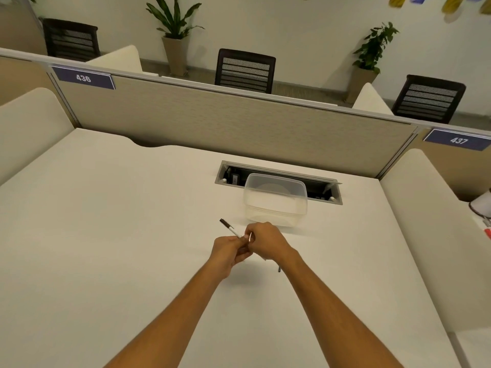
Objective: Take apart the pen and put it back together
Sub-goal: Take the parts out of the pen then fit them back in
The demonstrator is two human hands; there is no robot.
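Observation:
A slim white pen (pixel 230 228) with a dark end sticks out up and to the left from between my two hands, above the middle of the white desk (pixel 132 235). My left hand (pixel 230 253) grips the pen's body from below. My right hand (pixel 265 241) pinches the pen's near end with its fingertips, touching the left hand. That end of the pen is hidden by the fingers. A small dark thin piece (pixel 279 268) lies on the desk just under my right wrist; what it is cannot be told.
A clear plastic container (pixel 276 199) stands just behind my hands, in front of an open cable tray (pixel 279 181) set into the desk. A grey partition (pixel 225 123) closes the back. Small objects (pixel 482 208) lie at the far right edge.

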